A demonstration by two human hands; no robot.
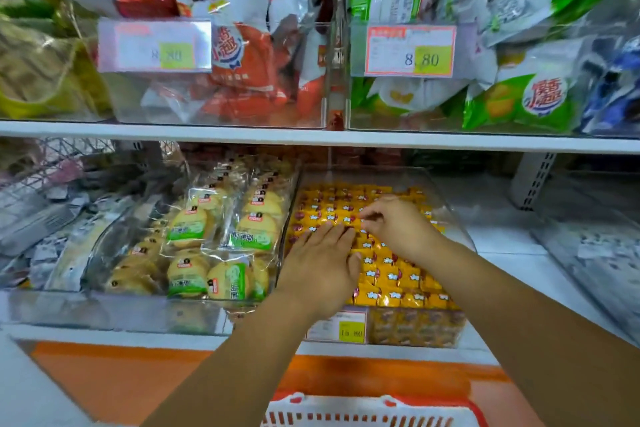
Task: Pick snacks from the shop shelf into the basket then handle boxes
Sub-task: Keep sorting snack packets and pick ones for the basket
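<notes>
Nearest the camera, at the bottom edge, the rim of a red and white basket (374,407) is seen, directly below both forearms. Above it, on the lower shelf (138,340), a clear bin (363,170) is filled with tight rows of small yellow packets (391,276), and these are taken to be the snacks now being picked.

The left hand (322,267) is laid flat on the packets at the near left of the bin, its fingers straight and together. The right hand (401,224) is placed further back, its fingers curled down, and 1 or 2 packets appear to be pinched between thumb and fingertips, though blur makes the count uncertain.

For the step to be done well, the neighbouring rows should be kept pressed down by the flat hand while the pinched packets are lifted straight up, so that the tidy rows are not dragged out of line. A firm pinch on the wrapper's body is advised, since such glossy wrappers are likely to slip. The bin's front wall, where a price tag (337,326) is fixed, should be cleared before the hand is lowered toward the basket. The biscuit packs (221,236) in the bin just to the left need not be touched.
</notes>
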